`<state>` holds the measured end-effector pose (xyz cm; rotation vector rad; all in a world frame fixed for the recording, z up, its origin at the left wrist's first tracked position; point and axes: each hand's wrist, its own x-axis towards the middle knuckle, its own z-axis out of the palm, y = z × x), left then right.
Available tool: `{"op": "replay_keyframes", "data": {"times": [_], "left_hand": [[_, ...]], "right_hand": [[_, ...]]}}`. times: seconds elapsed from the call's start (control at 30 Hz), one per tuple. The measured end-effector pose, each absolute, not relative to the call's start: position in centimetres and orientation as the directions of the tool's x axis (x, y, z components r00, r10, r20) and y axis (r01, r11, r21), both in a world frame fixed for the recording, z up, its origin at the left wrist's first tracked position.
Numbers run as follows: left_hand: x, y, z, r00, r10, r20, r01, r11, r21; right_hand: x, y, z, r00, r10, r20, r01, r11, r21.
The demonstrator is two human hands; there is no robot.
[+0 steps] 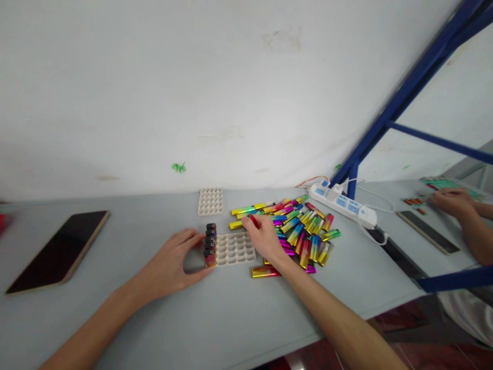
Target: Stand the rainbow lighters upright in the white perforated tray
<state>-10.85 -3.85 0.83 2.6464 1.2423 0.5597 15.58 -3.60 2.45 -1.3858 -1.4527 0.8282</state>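
Note:
A pale tray with rows of round holes (235, 248) lies on the grey table. Several lighters with black tops (210, 243) stand upright in its leftmost row. My left hand (177, 262) is curved around that row, thumb at the near end and fingers at the left side. Over the tray's right edge, my right hand (262, 236) pinches a red lighter (253, 221). To the right lies a loose pile of shiny multicoloured lighters (304, 234), partly hidden by my right hand and forearm.
A second holed tray (210, 201) lies near the wall. A dark flat panel (61, 249) is at the left. At the back right are a white power strip (342, 204) with cables and a blue metal frame (389, 118). Beyond it, a person's hands (454, 202) work at the table.

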Motion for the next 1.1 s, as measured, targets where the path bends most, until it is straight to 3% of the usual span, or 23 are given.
{"op": "replay_keyframes", "data": {"times": [0.2, 0.33, 0.5, 0.6, 0.77, 0.97, 1.1], "left_hand": [[-10.5, -4.0, 1.4, 0.568, 0.784, 0.251, 0.700, -0.620, 0.355], [-10.5, -4.2, 1.6, 0.583, 0.785, 0.210, 0.690, -0.615, 0.382], [-10.3, -4.4, 2.2, 0.615, 0.767, 0.186, 0.681, -0.635, 0.364], [-10.0, -4.4, 2.6, 0.621, 0.763, 0.179, 0.684, -0.639, 0.351], [-9.5, -4.1, 2.5, 0.602, 0.786, 0.140, 0.713, -0.608, 0.348], [-9.3, -3.6, 1.5, 0.581, 0.796, 0.171, 0.724, -0.601, 0.338], [-9.4, -3.4, 1.4, 0.582, 0.791, 0.185, 0.718, -0.608, 0.338]], "right_hand": [[15.8, -3.5, 2.0, 0.040, 0.967, 0.250, 0.429, 0.209, -0.879], [16.3, -3.6, 2.1, -0.126, 0.949, 0.288, 0.405, 0.314, -0.859], [16.8, -4.3, 3.1, -0.307, 0.863, 0.401, 0.546, 0.505, -0.668], [16.7, -4.5, 3.3, -0.313, 0.873, 0.374, 0.623, 0.486, -0.613], [16.4, -4.2, 2.4, -0.339, 0.885, 0.319, 0.604, 0.465, -0.647], [15.7, -4.1, 1.7, -0.391, 0.836, 0.385, 0.694, 0.542, -0.474], [15.2, -4.2, 1.8, -0.453, 0.814, 0.365, 0.694, 0.578, -0.428]]}}
